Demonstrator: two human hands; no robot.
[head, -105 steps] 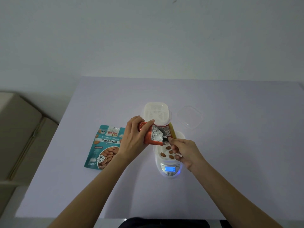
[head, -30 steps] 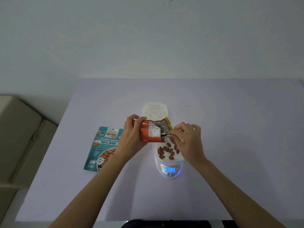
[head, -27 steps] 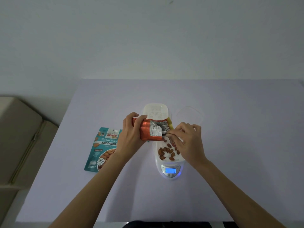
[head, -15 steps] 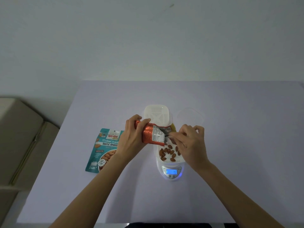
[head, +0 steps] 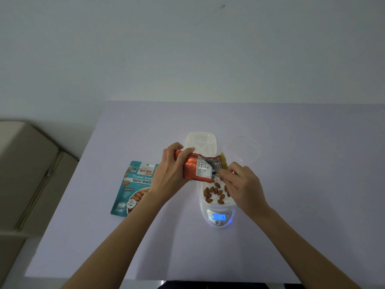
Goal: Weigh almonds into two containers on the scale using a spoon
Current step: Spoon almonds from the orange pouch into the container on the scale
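My left hand (head: pixel 169 170) grips an orange almond packet (head: pixel 196 168), held on its side above the table with its mouth toward the right. My right hand (head: pixel 242 185) holds a spoon (head: pixel 216 173) whose tip is inside the packet's mouth; most of the spoon is hidden by my fingers. Just below sits a white container (head: pixel 217 203) with several almonds (head: pixel 215 192) in it, resting on a white scale (head: pixel 218 219) whose blue display reads 16. A second white container (head: pixel 201 141) stands behind the packet, with nothing visible in it.
A teal bag of roasted almonds (head: pixel 135 187) lies flat left of my left hand. A clear lid (head: pixel 243 150) lies at the back right of the scale. The table's left edge (head: pixel 68 184) drops to beige furniture (head: pixel 27 174).
Several more almonds lie in the container on the scale than 3.5 s ago. Over the last second the packet tilted a little and my right hand stayed at its mouth with the spoon.
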